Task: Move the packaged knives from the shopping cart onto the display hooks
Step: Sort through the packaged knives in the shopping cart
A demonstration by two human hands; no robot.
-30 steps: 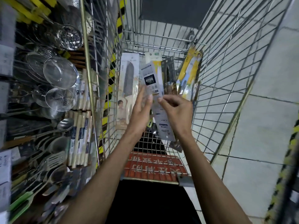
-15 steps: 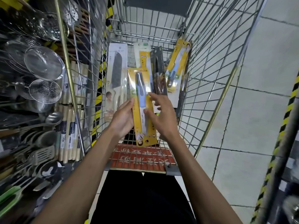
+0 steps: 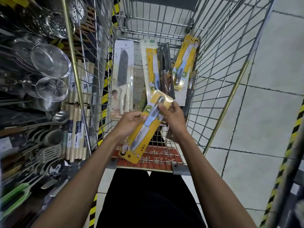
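Your left hand (image 3: 130,121) is gripping the middle of a yellow-carded knife pack (image 3: 139,139), with the fingers curled over its left edge. Your right hand (image 3: 173,116) is pinching the clear blister over the knife handle at the upper end. You are holding the pack tilted above the near end of the shopping cart (image 3: 213,83), with the printed end pointing down toward you.

The pack is probably light, with bendable card and slick plastic, so gripping the card edges is looking safest. A white cleaver pack (image 3: 122,76), a dark pack (image 3: 165,68) and two more yellow packs are leaning deeper in the cart.

The wire walls are closing in on both sides, so lifting straight up is giving the most room. On your left, wire strainers (image 3: 52,89) are crowding the cart. I cannot tell which hooks are free.
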